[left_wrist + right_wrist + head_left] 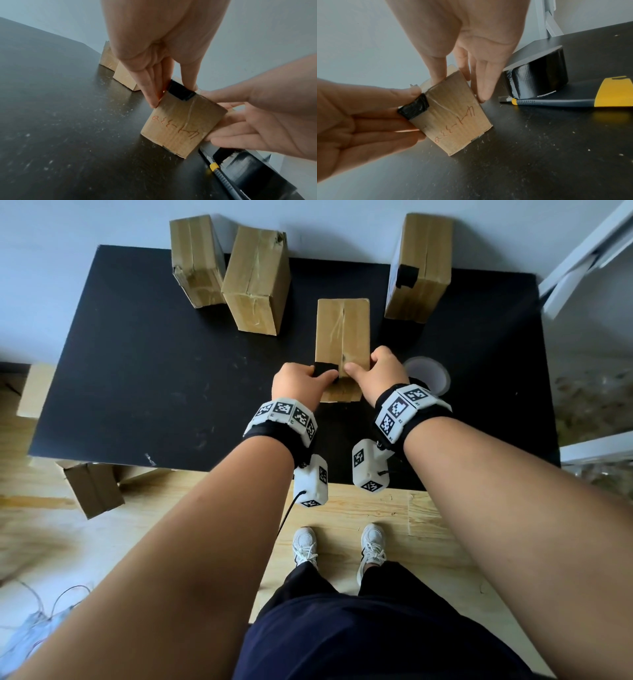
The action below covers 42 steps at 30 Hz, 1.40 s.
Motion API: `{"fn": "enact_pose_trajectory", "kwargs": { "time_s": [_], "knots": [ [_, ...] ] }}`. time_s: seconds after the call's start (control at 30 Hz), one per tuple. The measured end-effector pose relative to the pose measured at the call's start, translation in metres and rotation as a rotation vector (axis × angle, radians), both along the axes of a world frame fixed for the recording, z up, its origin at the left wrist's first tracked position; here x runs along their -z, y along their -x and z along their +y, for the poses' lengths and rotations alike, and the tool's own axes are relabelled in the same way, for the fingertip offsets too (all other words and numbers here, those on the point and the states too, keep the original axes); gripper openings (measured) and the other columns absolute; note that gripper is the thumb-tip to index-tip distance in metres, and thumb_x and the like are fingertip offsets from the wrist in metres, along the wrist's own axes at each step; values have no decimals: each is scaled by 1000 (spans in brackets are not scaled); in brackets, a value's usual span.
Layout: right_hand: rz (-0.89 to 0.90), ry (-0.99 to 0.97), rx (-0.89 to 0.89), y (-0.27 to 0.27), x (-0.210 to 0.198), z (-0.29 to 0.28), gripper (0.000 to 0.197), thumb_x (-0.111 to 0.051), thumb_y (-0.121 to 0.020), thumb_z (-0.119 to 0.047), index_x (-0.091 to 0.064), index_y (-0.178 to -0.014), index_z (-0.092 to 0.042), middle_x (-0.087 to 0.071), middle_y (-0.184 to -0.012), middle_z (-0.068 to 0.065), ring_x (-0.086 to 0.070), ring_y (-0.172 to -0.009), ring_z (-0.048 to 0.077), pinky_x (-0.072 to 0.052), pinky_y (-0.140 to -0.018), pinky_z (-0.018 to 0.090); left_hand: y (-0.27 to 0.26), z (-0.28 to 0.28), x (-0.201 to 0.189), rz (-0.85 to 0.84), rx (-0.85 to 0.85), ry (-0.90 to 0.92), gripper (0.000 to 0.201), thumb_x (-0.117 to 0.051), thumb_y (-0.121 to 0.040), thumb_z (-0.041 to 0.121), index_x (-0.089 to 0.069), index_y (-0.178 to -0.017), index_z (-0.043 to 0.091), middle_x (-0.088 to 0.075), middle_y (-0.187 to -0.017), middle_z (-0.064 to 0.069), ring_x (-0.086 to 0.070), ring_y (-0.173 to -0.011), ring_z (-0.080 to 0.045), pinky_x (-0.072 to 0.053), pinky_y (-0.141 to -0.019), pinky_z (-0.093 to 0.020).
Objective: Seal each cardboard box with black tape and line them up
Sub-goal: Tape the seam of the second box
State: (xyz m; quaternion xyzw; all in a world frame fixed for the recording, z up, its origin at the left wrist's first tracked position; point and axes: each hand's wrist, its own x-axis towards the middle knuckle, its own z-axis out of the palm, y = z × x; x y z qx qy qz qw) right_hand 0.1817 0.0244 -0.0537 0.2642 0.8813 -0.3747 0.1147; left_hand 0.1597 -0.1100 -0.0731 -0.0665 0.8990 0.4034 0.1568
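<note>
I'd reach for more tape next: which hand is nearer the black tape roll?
Right. The right hand sits beside the black tape roll; the left hand is across the box.

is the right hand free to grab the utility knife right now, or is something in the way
Probably not at once: the right hand is holding the box being taped. The utility knife lies bare on the table right beside that hand, in front of the tape roll, so once it lets go, nothing blocks it.

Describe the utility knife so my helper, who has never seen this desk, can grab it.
On the black table, right of the box both hands hold, sits a black tape roll. The utility knife lies flat against its near side, the only yellow-and-black thing there.
</note>
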Motion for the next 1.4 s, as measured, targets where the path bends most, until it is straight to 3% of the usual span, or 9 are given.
{"fn": "enact_pose_trajectory", "kwargs": {
  "time_s": [0.23,0.37,0.57,0.8,1.0,1.1,1.27,1.33,1.4],
  "knots": [
    [-4,10,-12,0,-1,2,51,-57,-91,-45,-44,-127,-12,-60,-115,7,-60,-99,25,-46,-76,33,-2,-3,-11,324,277,289,35,-64,-86,40,-66,-116,22,-68,-99,-3,-64,-95,-20,-51,-79,-31],
    [4,27,7,0,1,0,49,-57,-91,-44,-44,-127,-13,-60,-116,7,-61,-99,25,-47,-78,34,2,-1,-10,340,471,550,36,-51,-93,43,-60,-115,15,-59,-99,-9,-59,-93,-27,-41,-69,-32],
    [6,23,14,1,2,1,47,-57,-92,-43,-44,-127,-14,-60,-114,6,-60,-98,24,-47,-77,34,1,1,-6,411,549,649,42,-46,-97,41,-52,-126,12,-57,-111,-12,-56,-102,-30,-41,-73,-35],
    [10,9,12,-1,0,-1,46,-56,-92,-44,-45,-125,-13,-61,-112,7,-61,-97,25,-47,-77,34,-5,0,-7,345,499,544,43,-49,-97,35,-48,-135,15,-60,-113,-12,-58,-104,-30,-45,-81,-37],
    [-98,-48,37,-1,-6,-9,50,-50,-95,-47,-45,-130,-12,-60,-119,9,-61,-104,28,-39,-69,34,-14,-21,-16,238,177,180,37,-57,-92,24,-58,-129,22,-71,-106,0,-63,-104,-18,-46,-89,-27],
    [-147,-70,67,3,-9,-13,53,-52,-93,-50,-50,-126,-9,-61,-119,11,-61,-104,29,-39,-69,34,-9,-24,-19,191,257,226,25,-56,-93,27,-71,-108,13,-71,-102,-7,-63,-101,-24,-50,-89,-32],
    [-141,-46,164,12,-12,-20,53,-54,-93,-46,-47,-130,-9,-60,-122,11,-60,-107,28,-39,-72,33,5,-23,-18,177,320,215,23,-52,-93,26,-70,-95,12,-68,-87,-7,-63,-88,-26,-50,-76,-32],
    [-131,-44,199,16,-13,-23,49,-54,-94,-42,-47,-131,-9,-59,-124,10,-59,-110,29,-40,-75,33,11,-23,-16,159,327,199,23,-49,-94,25,-68,-96,12,-67,-86,-6,-62,-88,-26,-48,-75,-31],
    [-125,-57,183,24,-15,-26,43,-53,-96,-35,-50,-129,-8,-59,-124,11,-59,-111,29,-40,-78,33,17,-25,-14,141,302,171,27,-46,-96,24,-67,-109,13,-68,-102,-8,-61,-99,-26,-47,-83,-32]
  ]
}}
